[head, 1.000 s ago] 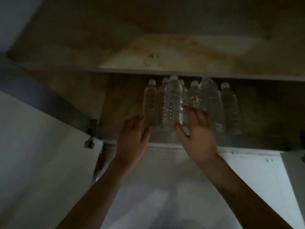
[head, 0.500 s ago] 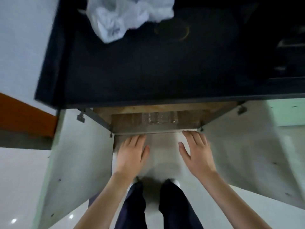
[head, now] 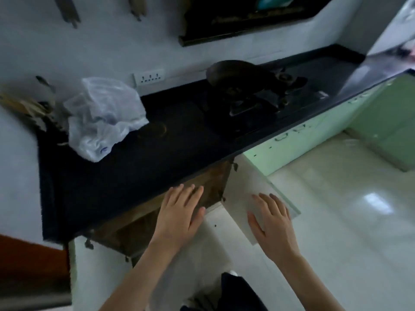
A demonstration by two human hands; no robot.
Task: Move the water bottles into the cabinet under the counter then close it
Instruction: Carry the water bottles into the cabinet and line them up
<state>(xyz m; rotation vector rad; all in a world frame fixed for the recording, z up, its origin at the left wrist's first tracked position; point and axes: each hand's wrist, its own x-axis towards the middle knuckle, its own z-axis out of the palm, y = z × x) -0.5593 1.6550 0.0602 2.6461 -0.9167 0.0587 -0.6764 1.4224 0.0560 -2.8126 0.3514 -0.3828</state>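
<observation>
1. Cabinet (head: 208, 187) under the dark table (head: 139, 171) stands open, with both white doors swung outward; the water bottles cannot be seen from this angle, so whether all are inside cannot be told.
2. Right door (head: 251, 187), below the table's front edge, is a stiff, flat panel on hinges; it should swing lightly under a flat palm near its free edge.
3. Right hand (head: 272, 221) lies over that door, fingers spread, gripping nothing.
4. Left hand (head: 177, 212) hovers flat and empty at the cabinet mouth.
5. Left door (head: 98, 270) hangs open toward the table's left end.
</observation>
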